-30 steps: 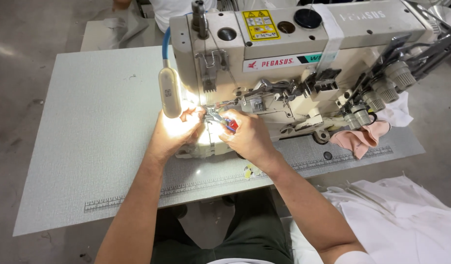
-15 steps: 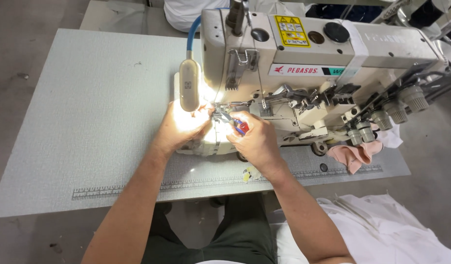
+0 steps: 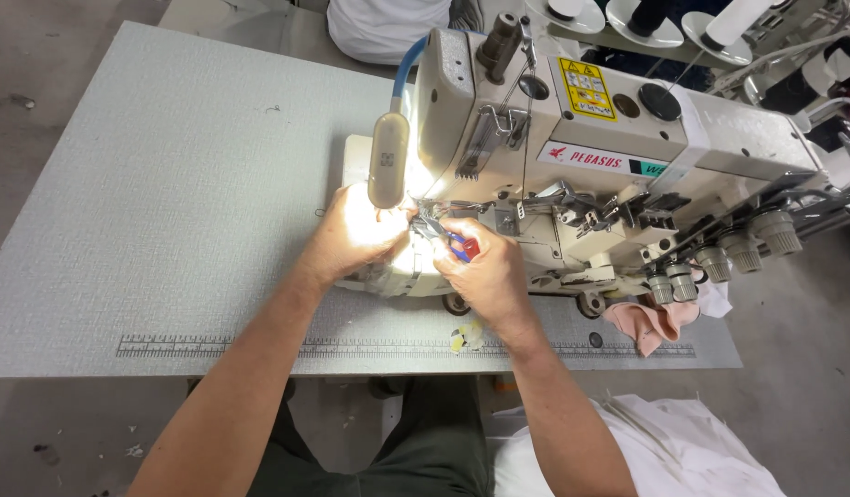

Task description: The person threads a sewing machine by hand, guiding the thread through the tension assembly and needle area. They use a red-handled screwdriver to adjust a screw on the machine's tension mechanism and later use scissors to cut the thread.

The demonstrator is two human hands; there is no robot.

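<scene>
Under the glare of the small lamp, the left hand curls closed against the sewing machine near the table's front edge. The right hand pinches red-and-blue thread snips at the needle area. A pink cloth lies toward the table's right edge.

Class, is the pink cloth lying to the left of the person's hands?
No, the pink cloth lies right of both hands, below the cream sewing machine.
</scene>
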